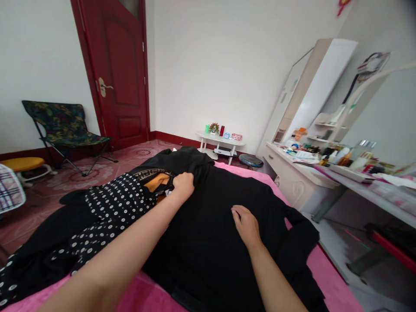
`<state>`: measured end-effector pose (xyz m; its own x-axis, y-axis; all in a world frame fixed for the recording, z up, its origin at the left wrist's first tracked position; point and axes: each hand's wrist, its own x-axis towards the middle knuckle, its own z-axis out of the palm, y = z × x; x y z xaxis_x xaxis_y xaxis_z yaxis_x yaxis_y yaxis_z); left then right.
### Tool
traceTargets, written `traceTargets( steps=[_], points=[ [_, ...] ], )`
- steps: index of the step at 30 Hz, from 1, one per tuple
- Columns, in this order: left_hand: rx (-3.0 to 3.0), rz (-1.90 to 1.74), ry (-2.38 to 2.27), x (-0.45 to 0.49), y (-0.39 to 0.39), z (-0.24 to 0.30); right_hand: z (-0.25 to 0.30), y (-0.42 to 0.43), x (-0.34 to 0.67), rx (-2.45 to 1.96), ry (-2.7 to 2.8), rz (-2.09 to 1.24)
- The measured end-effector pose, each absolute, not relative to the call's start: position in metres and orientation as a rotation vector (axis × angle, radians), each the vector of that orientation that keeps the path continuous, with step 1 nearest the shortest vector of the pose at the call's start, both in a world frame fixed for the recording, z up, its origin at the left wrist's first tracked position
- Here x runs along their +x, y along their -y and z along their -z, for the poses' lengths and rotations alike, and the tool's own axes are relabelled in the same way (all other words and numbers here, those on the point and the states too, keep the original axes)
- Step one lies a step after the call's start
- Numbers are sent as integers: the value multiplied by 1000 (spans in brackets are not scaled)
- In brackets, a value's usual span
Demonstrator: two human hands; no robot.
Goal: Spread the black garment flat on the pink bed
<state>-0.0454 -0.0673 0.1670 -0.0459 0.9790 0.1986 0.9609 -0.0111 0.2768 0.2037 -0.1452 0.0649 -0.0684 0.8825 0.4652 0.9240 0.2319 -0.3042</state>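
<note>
A large black long-sleeved garment (208, 234) lies spread over a pink bed cover (334, 277). My left hand (183, 185) is closed in a fist around dark cloth at the garment's left side; exactly which fold it grips is hidden. Just left of that fist is a black-and-white dotted garment (113, 203), bunched up, with an orange lining (159, 182) and gold-patterned trim showing. My right hand (247, 225) rests palm down on the black garment, its fingers extended and nothing in them.
Beyond the bed stands a small white table (221, 139) with several small items. A white dressing table (302, 167) crowded with bottles is at the right. On the left are a camouflage folding chair (65, 123), a yellow stool (22, 164) and a red door (117, 73).
</note>
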Motion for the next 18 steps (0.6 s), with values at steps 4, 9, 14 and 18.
traceTargets(
  steps=[4,9,14,18],
  points=[
    [2249,-722,-2179,-14,42,-240,-71,151,199,-1527,1996,38],
    [2746,-1093,-1175,53,65,-253,-68,149,203,-1489,1997,5],
    [2739,-695,-519,64,135,-177,-63,147,207,-1561,1965,-24],
    [2665,-366,-1058,15,168,-147,-69,151,201,-1526,2039,9]
  ],
)
